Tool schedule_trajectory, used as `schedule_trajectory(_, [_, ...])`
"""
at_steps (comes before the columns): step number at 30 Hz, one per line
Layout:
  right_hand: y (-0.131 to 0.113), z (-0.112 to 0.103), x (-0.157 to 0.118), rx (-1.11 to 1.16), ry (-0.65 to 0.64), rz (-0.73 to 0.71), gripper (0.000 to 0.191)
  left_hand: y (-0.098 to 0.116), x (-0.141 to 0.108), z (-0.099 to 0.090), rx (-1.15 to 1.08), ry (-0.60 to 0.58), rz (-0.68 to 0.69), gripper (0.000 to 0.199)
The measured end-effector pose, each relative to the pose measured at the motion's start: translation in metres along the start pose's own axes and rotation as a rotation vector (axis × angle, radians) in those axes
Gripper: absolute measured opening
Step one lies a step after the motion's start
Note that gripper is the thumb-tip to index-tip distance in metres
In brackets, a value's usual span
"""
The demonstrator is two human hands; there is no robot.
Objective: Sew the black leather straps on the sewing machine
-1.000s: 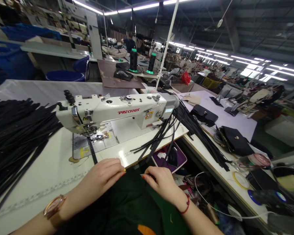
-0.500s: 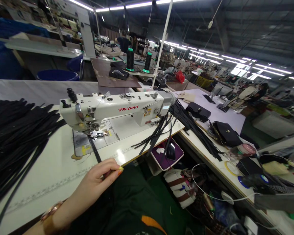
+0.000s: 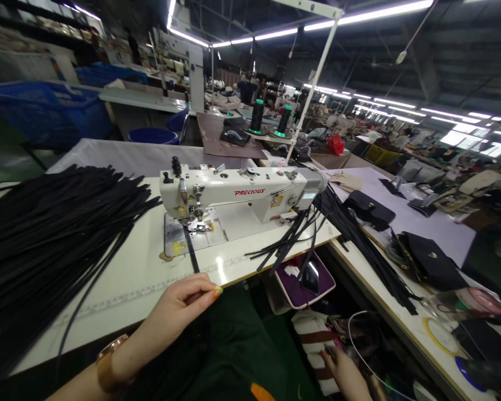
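Observation:
My left hand (image 3: 187, 298) is closed in a pinch at the front edge of the sewing table. A narrow black strip (image 3: 191, 253) runs from under the presser foot of the white sewing machine (image 3: 229, 192) to this hand, and its near end is hidden behind the fingers. Low on the right, my right hand (image 3: 345, 372) is beside a white and brown bag (image 3: 313, 328) below table height. Its fingers are drawn together around something small and dark that I cannot make out. A large pile of black strips (image 3: 62, 239) lies left of the machine.
More black strips (image 3: 284, 242) hang over the table's front edge by the machine's right end. A purple-lined bin (image 3: 294, 295) with a phone inside stands below. On the right-hand table lie black bags (image 3: 430, 259) and a tape roll (image 3: 440, 336). Thread cones (image 3: 256, 117) stand behind.
The view has swung left, so the machine sits further right in it. My right hand has come into view at the lower right. The left hand keeps its pinch by the strip.

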State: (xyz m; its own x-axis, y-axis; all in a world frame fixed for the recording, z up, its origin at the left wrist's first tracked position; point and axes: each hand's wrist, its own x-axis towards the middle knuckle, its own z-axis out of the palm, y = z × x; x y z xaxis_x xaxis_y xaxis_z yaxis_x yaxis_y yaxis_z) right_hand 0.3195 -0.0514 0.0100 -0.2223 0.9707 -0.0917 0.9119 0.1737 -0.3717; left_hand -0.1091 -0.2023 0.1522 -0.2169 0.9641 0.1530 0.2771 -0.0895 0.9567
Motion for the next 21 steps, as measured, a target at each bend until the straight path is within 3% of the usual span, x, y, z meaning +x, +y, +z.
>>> schedule_trajectory(3, [-0.072, 0.0, 0.03, 0.086, -0.19, -0.246, 0.027, -0.008, -0.006, -0.011, -0.031, 0.128, -0.063, 0.022])
schedule_trajectory(5, [-0.133, -0.001, 0.046, 0.144, -0.225, -0.408, 0.03, -0.016, -0.009, -0.02, -0.048, 0.229, -0.106, 0.023])
schedule_trajectory(8, [-0.215, 0.003, 0.058, 0.227, -0.216, -0.627, 0.026, -0.03, -0.007, -0.039, -0.063, 0.378, -0.187, 0.023])
schedule_trajectory(11, [-0.272, 0.017, 0.067, 0.257, -0.152, -0.785, 0.021, -0.048, 0.004, -0.062, -0.087, 0.539, -0.239, 0.025])
schedule_trajectory(16, [-0.327, 0.053, 0.087, 0.236, 0.0, -0.886, 0.021, -0.085, 0.041, -0.098, -0.103, 0.692, -0.23, 0.026])
schedule_trajectory(21, [-0.343, 0.074, 0.096, 0.212, 0.028, -0.916, 0.024, -0.117, 0.076, -0.108, -0.114, 0.72, -0.206, 0.03])
